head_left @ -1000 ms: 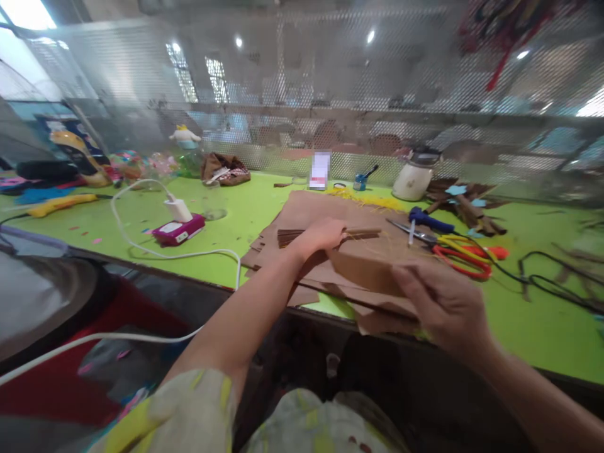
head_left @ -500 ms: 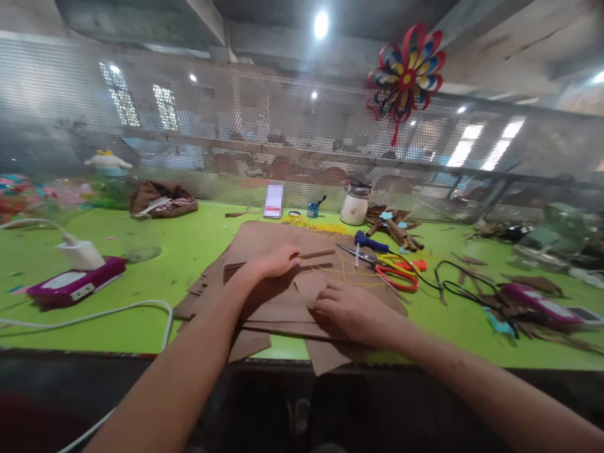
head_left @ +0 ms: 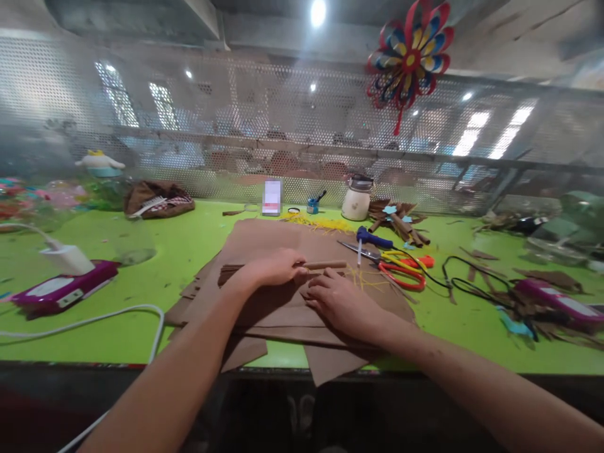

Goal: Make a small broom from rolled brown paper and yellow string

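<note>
A stack of brown paper sheets [head_left: 278,236] lies on the green table [head_left: 189,239]. On the stack rests a bundle of thin brown strips [head_left: 328,265], lying crosswise. My left hand [head_left: 274,269] is closed over the middle of that bundle, fingers curled round it. My right hand [head_left: 337,302] lies just to the right and nearer me, fingers bent with the tips touching the bundle and the paper under it. Loose yellow threads [head_left: 365,279] are scattered beside my right hand.
Red-handled scissors [head_left: 401,272] and a blue-handled tool [head_left: 372,239] lie right of the stack, with a black cable [head_left: 460,286] beyond. A magenta device with a white charger [head_left: 66,282] sits left. A white jar [head_left: 357,199], brown scraps and a perforated metal screen stand behind.
The view swung right and settled. My right hand came down from the stack's near edge and moved up to the strip bundle beside my left hand, which stayed on the bundle.
</note>
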Tool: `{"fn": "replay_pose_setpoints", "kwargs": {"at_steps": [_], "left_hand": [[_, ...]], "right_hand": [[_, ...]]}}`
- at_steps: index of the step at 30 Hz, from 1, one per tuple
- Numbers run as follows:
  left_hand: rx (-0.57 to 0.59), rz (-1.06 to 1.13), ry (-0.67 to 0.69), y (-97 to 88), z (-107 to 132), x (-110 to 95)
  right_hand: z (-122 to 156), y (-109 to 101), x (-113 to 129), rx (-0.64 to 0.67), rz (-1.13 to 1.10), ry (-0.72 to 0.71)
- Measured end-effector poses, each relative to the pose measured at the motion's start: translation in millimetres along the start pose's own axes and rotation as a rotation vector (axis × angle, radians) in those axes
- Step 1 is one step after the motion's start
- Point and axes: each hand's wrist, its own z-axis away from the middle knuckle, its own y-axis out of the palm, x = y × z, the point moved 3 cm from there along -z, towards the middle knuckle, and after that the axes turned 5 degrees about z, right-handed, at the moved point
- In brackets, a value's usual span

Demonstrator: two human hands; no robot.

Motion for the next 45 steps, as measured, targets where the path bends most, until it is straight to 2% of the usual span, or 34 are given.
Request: {"fn": "replay_pose_setpoints", "kwargs": {"at_steps": [4,7,12,17,21,24,27,29,31,35,39,41,45], "left_hand": [[0.047,0.034,0.005,5.8,0,9],[0.035,0.038,0.007,5.4,0,8],[0.012,0.025,0.013,7.3,1,-1],[0.074,0.063,0.055,10.4,5,-15],[0.03,0.016,0.052,7.3,10,-17],[-0.005,-0.027,0.02,6.5,14,-15],[-0.04,-0.044,0.001,7.4,16,-14],[-0.067,-0.027,0.005,7.8,17,-14],[-0.099,-0.016,0.022,7.3,17,-16],[-0.207,-0.06,0.087,2.6,17,-23],[-0.223,-0.114,0.096,-1.5,19,-27],[-0.218,-0.139,0.073,-3.8,21,-27],[-0.18,-0.122,0.056,-5.8,23,-22]], "right_hand": [[12,-7,-1,0.002,-0.104,0.057],[20,-13,-8,-0.015,-0.183,0.07],[22,-9,-17,-0.056,-0.176,0.037],[15,-5,-5,-0.112,-0.066,-0.039],[12,-10,-4,-0.127,-0.159,0.0],[10,-17,-23,-0.16,-0.286,0.027],[6,-20,-62,-0.206,-0.394,0.284],[4,-18,-82,-0.097,-0.571,0.405],[1,-18,-89,0.02,-0.777,0.366],[-2,-24,-79,0.225,-1.02,0.233],[0,-23,-74,0.381,-1.06,0.239],[3,-20,-79,0.396,-1.05,0.274],[13,-19,-96,0.338,-0.975,0.375]]}}
